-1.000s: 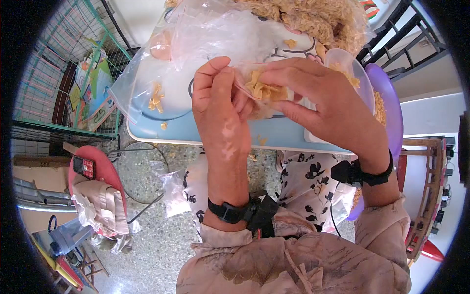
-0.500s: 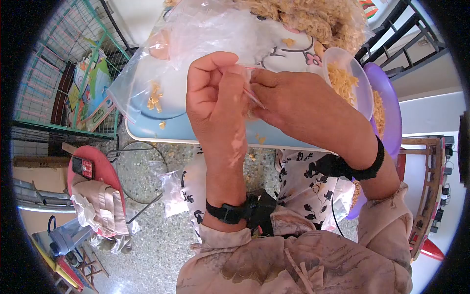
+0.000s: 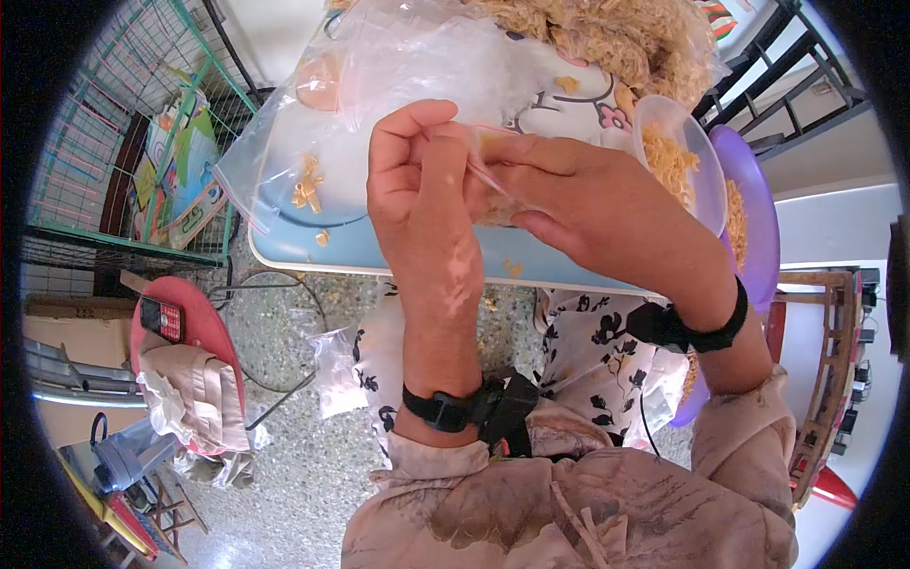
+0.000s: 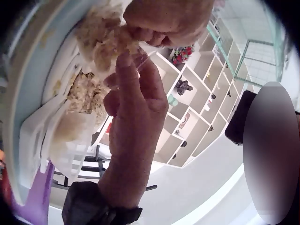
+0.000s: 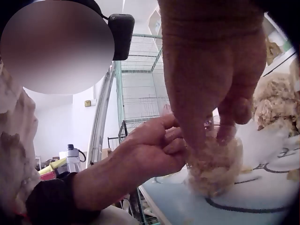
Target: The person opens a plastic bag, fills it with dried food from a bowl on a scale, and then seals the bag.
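Observation:
Between the two hands is a small clear plastic bag [image 5: 213, 171] with a reddish strip along its mouth. Pale yellowish-brown, crinkled pieces fill its lower part. My left hand [image 3: 427, 204] pinches one side of the mouth between thumb and curled fingers. From the other side, my right hand [image 3: 607, 194] has its fingers at the mouth and its thumb lower, gripping the bag's edge. In the left wrist view, the right hand's fingers [image 4: 125, 68] meet the clear plastic rim. The right hand hides much of the bag in the head view.
A large bag of brown, curly pieces [image 3: 616, 43] lies at the table's back, beside clear plastic bags [image 3: 408, 66]. Yellow pieces [image 3: 306, 185] lie on the left. At right are a translucent tub [image 3: 706, 171] and purple basin [image 3: 763, 209]. A pink stool [image 3: 213, 327] stands lower left.
The right hand has moved left and closed in over the bag's mouth, covering the yellow pieces seen there a second ago. The left hand keeps its hold, shifting only slightly.

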`<state>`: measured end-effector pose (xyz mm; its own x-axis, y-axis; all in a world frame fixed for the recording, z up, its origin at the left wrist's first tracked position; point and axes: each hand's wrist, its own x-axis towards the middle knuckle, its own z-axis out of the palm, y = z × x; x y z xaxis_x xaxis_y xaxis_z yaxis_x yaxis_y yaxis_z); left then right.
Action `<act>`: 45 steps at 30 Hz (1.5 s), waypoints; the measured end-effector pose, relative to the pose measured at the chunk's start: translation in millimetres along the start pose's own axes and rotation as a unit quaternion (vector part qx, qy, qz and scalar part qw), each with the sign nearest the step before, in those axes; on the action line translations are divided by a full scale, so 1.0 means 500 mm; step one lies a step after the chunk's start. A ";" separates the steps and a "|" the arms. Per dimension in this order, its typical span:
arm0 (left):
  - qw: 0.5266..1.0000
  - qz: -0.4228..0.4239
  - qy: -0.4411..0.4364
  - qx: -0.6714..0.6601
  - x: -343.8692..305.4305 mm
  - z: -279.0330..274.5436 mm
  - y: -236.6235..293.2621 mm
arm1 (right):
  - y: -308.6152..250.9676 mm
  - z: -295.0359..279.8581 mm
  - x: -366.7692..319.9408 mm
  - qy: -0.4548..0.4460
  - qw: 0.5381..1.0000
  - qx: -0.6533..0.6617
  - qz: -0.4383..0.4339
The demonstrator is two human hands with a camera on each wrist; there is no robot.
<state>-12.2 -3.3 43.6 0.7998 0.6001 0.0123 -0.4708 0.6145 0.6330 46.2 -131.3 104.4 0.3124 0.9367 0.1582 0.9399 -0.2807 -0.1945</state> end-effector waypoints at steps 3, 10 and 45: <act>1.000 0.008 -0.001 0.010 -0.006 0.016 0.004 | -0.006 0.003 0.011 -0.063 0.995 -0.066 0.031; 0.999 0.033 0.005 -0.027 0.006 -0.005 0.002 | -0.004 -0.009 -0.007 0.084 0.996 0.023 -0.002; 0.998 0.029 0.029 -0.042 0.011 -0.015 0.002 | -0.050 0.108 -0.080 -0.053 0.992 0.096 0.059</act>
<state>-11.2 4.4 38.5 0.7481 0.6636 0.0009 -0.5479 0.6169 0.5651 2.7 -150.5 50.4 0.3926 0.9195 0.0222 0.8513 -0.3541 -0.3872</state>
